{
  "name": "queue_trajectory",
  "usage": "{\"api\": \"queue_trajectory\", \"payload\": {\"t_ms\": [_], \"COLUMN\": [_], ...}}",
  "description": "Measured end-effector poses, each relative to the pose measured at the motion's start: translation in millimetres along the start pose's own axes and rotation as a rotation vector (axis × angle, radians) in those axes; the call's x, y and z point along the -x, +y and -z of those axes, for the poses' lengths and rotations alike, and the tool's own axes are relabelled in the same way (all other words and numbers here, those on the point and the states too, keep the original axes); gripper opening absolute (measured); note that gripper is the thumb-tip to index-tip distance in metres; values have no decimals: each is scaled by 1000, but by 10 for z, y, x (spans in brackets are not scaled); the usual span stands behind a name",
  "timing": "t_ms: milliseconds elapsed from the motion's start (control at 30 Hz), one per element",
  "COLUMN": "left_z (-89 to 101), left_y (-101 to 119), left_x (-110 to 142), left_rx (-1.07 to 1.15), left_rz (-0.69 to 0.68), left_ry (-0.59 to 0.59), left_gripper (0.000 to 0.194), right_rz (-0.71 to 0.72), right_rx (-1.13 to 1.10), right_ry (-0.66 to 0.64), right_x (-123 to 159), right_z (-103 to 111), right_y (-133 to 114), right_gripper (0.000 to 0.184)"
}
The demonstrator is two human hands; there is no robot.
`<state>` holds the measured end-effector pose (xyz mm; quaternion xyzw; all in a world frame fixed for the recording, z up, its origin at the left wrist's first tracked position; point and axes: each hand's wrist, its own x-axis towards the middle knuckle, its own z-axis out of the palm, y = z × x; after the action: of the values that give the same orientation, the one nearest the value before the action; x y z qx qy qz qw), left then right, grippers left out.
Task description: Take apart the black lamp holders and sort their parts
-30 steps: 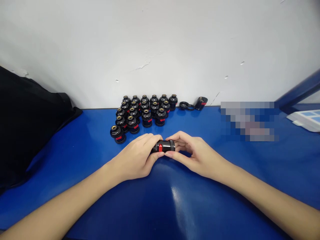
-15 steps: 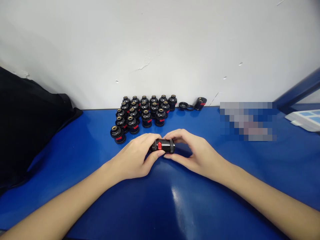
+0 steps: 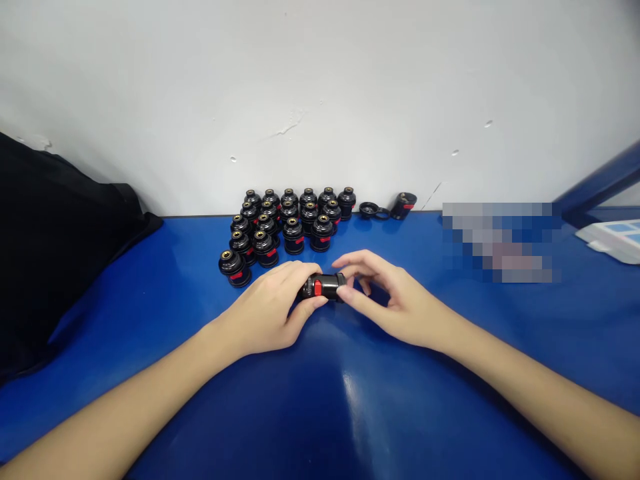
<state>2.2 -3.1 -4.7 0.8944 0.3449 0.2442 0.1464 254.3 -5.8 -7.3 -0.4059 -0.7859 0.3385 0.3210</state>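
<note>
A black lamp holder [image 3: 330, 285] with a red tab lies sideways in front of me, just above the table. My left hand [image 3: 280, 303] is closed around its left end, thumb below the red tab and fingers over the top. My right hand [image 3: 383, 293] is at the other end, its thumb and a curled finger on the dark ribbed ring [image 3: 341, 285]. The right index finger reaches out above the ring, apart from it. Behind my hands stand several similar black lamp holders [image 3: 294, 237], upright, with brass threaded tops and red tabs.
At the wall's foot lie a black cap and ring [image 3: 369, 211], beside an open black shell [image 3: 403, 206]. Black cloth [image 3: 60, 247] covers the left side. On the right are a blurred-out patch [image 3: 500, 243] and a white box [image 3: 615, 239]. The table [image 3: 270, 407] is blue.
The right thumb has moved up from below the ring onto its front, and the right index finger has lifted away. The left hand keeps its hold on the lamp holder.
</note>
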Motion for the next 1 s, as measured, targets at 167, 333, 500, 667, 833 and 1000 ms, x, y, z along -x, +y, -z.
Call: {"api": "queue_trajectory", "payload": {"t_ms": [167,333,500,667,833,1000], "left_z": [-1,-3,6,3,-6,-8], "left_y": [2,-24,-34,-23,-30,-34], "left_x": [-3,-6,-7,-7,-9,-10], "left_rx": [14,16,24,31,32,38], "left_rz": [15,27,51,46,53,70], "left_ry": [4,11,11,14,12,-3], "left_gripper": [25,26,28,26,26,27], "right_rz": [13,32,-1,-69,-69,-171], "right_rx": [40,66,40,-67,-314,-432], "right_ry": [-1,18,-34,-28,18,-51], "right_x": [7,7,10,-1,-21,-31], "right_z": [-3,11,26,-10,-40,-52], "right_y": [-33,-43,-32,-15,-17,2], "right_gripper": [38,46,44,38,54,37]}}
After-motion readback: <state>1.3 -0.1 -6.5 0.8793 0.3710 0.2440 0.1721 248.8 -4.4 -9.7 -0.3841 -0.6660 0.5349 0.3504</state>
